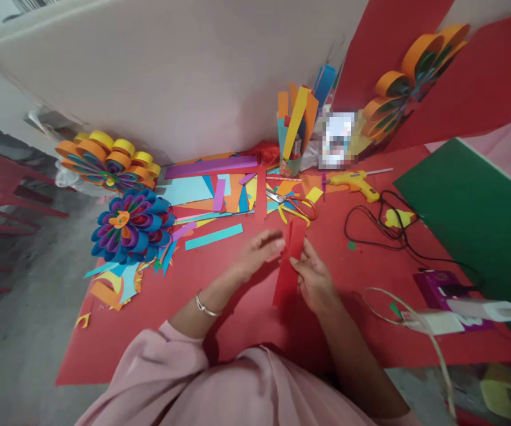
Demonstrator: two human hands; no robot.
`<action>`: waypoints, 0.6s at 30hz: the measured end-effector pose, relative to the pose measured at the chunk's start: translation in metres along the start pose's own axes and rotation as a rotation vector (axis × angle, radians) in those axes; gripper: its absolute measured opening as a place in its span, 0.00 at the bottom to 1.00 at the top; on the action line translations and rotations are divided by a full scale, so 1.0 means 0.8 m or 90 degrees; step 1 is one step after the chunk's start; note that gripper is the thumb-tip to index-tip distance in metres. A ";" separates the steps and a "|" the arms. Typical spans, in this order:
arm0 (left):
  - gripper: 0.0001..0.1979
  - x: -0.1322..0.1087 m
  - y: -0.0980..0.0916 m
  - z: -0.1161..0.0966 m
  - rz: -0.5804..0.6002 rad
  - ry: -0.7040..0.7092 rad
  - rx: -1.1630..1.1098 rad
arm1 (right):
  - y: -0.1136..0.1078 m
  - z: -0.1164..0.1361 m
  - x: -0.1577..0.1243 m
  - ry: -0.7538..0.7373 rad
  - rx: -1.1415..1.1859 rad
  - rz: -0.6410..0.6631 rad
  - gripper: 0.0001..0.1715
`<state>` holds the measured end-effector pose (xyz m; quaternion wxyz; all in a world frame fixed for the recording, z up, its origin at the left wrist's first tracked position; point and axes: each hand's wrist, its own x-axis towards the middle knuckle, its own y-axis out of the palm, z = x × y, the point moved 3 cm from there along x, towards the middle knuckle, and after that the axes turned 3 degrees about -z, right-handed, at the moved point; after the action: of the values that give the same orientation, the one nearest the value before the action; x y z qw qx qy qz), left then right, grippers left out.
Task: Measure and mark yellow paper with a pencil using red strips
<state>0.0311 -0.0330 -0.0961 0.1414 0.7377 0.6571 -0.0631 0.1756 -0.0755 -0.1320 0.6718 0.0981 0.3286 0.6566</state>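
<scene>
Red paper strip (285, 271), green board (468, 207)

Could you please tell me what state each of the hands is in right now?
Left hand: open, beside the red paper; whether it touches cannot be told.
Right hand: closed, holding the red paper.

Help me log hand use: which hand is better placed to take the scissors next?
Probably the left hand: it looks open, with the scissors nearby, whereas the right hand has the red strip pinched.

Dusty-pink top (238, 396), softly creased across the front, with a loose, folded left sleeve (162, 364); slim silvery bangle (201, 305) circling the left forearm (226, 288)
</scene>
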 end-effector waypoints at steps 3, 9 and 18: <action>0.28 -0.047 0.038 0.036 0.059 -0.109 -0.207 | 0.016 0.008 -0.013 -0.083 -0.154 0.031 0.35; 0.17 -0.089 0.042 -0.041 0.009 0.116 -0.048 | 0.026 0.037 -0.064 -0.355 -0.375 0.065 0.33; 0.46 -0.060 0.019 0.036 0.089 0.067 -0.129 | 0.007 0.002 -0.049 -0.231 -0.279 0.048 0.29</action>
<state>0.0427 -0.0885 -0.1086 0.1845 0.7658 0.6138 0.0524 0.1750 -0.1112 -0.1151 0.6999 0.0787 0.0490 0.7082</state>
